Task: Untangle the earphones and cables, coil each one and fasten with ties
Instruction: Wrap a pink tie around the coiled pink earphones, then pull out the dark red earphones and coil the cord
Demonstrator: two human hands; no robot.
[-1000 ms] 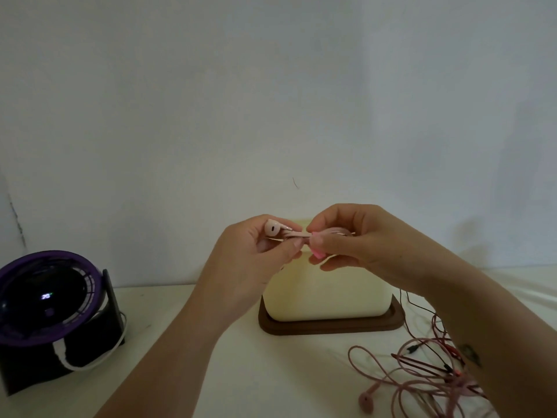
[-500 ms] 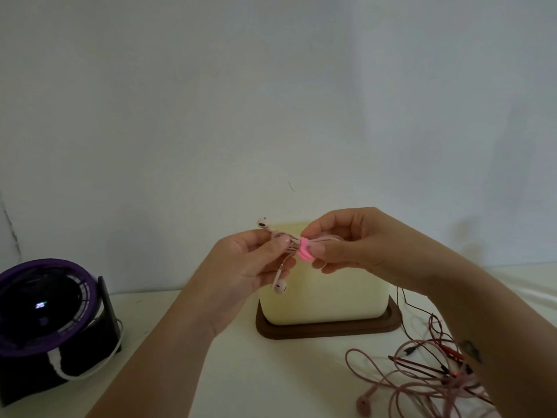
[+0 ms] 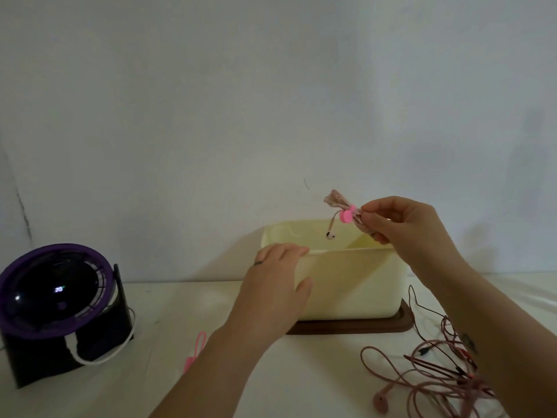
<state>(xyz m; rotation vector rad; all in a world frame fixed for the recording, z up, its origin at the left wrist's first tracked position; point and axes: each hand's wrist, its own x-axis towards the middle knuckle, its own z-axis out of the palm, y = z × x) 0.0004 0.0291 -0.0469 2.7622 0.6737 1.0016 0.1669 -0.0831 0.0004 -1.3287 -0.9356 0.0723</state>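
Observation:
My right hand (image 3: 401, 226) pinches a coiled pink earphone bundle (image 3: 339, 203) fastened with a pink tie (image 3: 345, 216), holding it above the open cream box (image 3: 355, 285). One earbud (image 3: 331, 235) dangles from the bundle over the box. My left hand (image 3: 275, 285) grips the box's near left corner, fingers over the rim and thumb on the front wall. A tangle of pink earphones and dark red cables (image 3: 434, 378) lies on the table at the lower right, under my right forearm.
The cream box stands on a brown tray (image 3: 404, 322) against the white wall. A purple and black fan (image 3: 57, 309) with a white cord sits at the left. A loose pink tie (image 3: 196, 351) lies on the white table beside my left forearm.
My left hand let go of the bundle and dropped to grip the box corner. My right hand now holds the tied bundle alone, shifted right and over the box. The view tilted down.

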